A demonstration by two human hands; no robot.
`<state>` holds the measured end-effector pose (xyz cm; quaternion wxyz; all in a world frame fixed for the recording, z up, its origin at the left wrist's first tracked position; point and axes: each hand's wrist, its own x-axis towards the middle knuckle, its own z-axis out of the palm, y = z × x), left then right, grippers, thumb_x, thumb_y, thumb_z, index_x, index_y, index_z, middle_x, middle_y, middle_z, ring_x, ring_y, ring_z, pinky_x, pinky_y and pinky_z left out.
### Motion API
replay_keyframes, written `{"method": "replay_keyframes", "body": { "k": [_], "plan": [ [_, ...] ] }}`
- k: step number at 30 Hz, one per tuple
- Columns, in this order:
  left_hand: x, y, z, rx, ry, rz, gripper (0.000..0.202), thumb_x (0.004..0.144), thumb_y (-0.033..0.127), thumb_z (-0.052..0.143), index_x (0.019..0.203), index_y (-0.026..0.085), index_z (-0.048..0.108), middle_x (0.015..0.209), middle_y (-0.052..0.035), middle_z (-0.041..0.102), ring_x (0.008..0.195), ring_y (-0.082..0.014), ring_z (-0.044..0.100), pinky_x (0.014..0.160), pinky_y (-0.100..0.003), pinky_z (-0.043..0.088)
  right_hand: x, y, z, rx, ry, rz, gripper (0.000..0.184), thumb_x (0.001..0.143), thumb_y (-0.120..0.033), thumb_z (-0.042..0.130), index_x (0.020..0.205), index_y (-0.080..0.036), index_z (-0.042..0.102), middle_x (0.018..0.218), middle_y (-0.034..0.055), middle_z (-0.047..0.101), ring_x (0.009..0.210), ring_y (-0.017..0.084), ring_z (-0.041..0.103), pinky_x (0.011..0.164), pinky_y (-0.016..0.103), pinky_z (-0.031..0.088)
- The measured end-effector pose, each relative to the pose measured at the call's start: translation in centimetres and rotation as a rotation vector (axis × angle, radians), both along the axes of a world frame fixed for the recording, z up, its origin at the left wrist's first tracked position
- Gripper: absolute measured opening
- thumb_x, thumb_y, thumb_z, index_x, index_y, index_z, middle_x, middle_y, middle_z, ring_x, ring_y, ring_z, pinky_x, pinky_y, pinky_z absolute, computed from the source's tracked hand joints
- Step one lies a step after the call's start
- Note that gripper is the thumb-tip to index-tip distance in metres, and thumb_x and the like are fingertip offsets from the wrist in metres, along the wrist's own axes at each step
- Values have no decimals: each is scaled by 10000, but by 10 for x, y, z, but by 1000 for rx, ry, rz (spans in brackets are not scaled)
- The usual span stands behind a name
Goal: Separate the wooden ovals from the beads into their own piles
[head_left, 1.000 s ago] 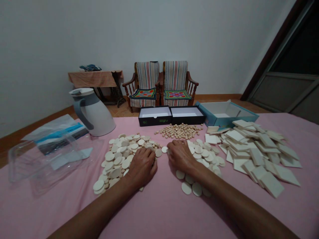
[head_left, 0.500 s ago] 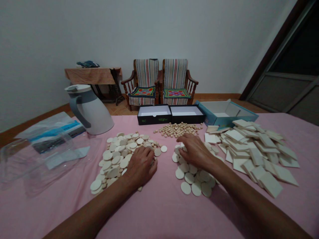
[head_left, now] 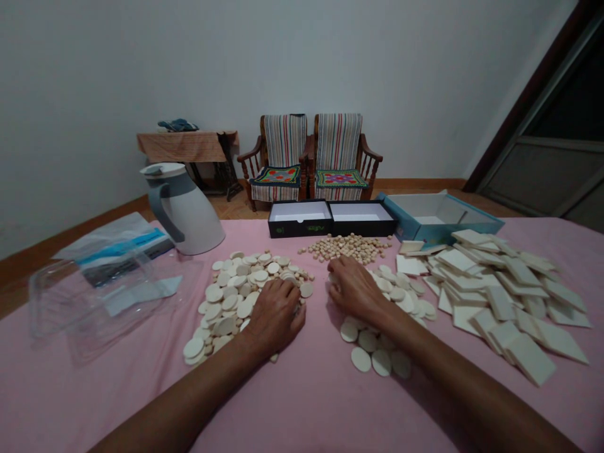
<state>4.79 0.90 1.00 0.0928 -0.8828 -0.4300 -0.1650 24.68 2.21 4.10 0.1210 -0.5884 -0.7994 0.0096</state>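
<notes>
My left hand (head_left: 278, 311) rests on the right side of a pile of round wooden discs (head_left: 229, 302), with small wooden pieces mixed in. Its fingers are curled and hide whatever lies under them. A single disc (head_left: 306, 289) lies just past its fingertips. At the left edge of a second heap of discs (head_left: 401, 292), my right hand (head_left: 353, 286) is closed, fingers bent downward; a pale disc seems to be at its fingertips, mostly covered. Several discs (head_left: 367, 340) show below the right wrist.
Behind the hands lie many small wooden pieces (head_left: 352, 248), before two black boxes (head_left: 301, 228). A blue box (head_left: 427, 233) stands behind a heap of square wooden tiles (head_left: 504, 289). On the left are a white-grey jug (head_left: 193, 217) and a clear plastic tray (head_left: 101, 292).
My right hand has moved left, off the top of its disc heap. The outermost disc beside the left pile no longer shows. My left hand has barely moved; the view has shifted slightly.
</notes>
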Motion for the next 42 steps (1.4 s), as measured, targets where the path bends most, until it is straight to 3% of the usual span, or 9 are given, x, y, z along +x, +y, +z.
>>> {"method": "replay_keyframes", "body": {
  "k": [5, 8, 13, 17, 23, 30, 35, 39, 42],
  "plan": [
    [-2, 3, 5, -7, -49, 7, 136, 869, 290, 530, 837, 170, 585, 879, -80, 592, 844, -233, 513, 772, -385, 414, 56, -22, 26, 53, -142, -182, 214, 784, -168, 514, 983, -150, 589, 995, 138, 581, 944, 268, 516, 788, 364, 362],
    [-7, 9, 11, 18, -76, 41, 171, 912, 262, 472, 807, 173, 574, 854, -70, 597, 828, -224, 516, 774, -374, 410, 65, -28, 28, 62, -126, -182, 227, 798, -187, 529, 1011, -153, 598, 1033, 139, 575, 991, 284, 505, 822, 386, 363],
    [-20, 21, 14, 93, -43, 104, 165, 915, 223, 445, 823, 170, 572, 842, -74, 595, 826, -227, 522, 778, -370, 409, 18, -19, 11, -17, 78, 149, 287, 803, -120, 524, 1084, -160, 572, 1075, 101, 568, 1012, 211, 503, 823, 300, 385],
    [-28, 26, 8, 107, -20, 139, 135, 903, 213, 462, 829, 175, 568, 858, -75, 594, 831, -229, 521, 770, -365, 407, -27, -4, -10, -35, 0, 303, 243, 845, -82, 448, 1039, -173, 564, 1043, 85, 574, 934, 195, 503, 764, 294, 380],
    [-30, 31, -2, 91, -43, 149, 155, 904, 221, 467, 801, 175, 573, 822, -69, 591, 812, -228, 518, 756, -362, 402, -44, 0, -29, -12, -39, 265, 184, 860, -113, 453, 1009, -171, 543, 1030, 89, 566, 902, 209, 480, 752, 318, 366],
    [-30, 33, -7, 102, -66, 144, 169, 901, 219, 460, 784, 172, 573, 816, -69, 597, 806, -226, 518, 745, -360, 390, -38, -13, -31, 31, 31, 162, 219, 843, -63, 423, 995, -179, 530, 1035, 89, 568, 892, 200, 490, 746, 306, 355],
    [-30, 33, -7, 97, -76, 142, 176, 893, 215, 455, 778, 169, 581, 804, -73, 601, 793, -226, 520, 739, -362, 390, -9, -12, -14, -55, 206, 124, 200, 814, -83, 454, 964, -174, 549, 936, 64, 596, 823, 165, 526, 693, 262, 362],
    [-31, 33, -7, 91, -96, 137, 181, 889, 214, 450, 776, 170, 584, 809, -76, 608, 791, -225, 524, 742, -361, 393, 46, -18, 7, 60, 324, -8, 157, 803, -143, 481, 916, -180, 583, 853, 39, 617, 772, 156, 547, 685, 257, 369],
    [-31, 33, -7, 80, -109, 140, 173, 884, 210, 451, 780, 171, 584, 809, -76, 611, 798, -227, 530, 752, -364, 394, 87, -24, 16, 65, 272, -140, 117, 789, -183, 497, 834, -190, 605, 766, 21, 621, 701, 157, 549, 638, 262, 359]
  ]
}}
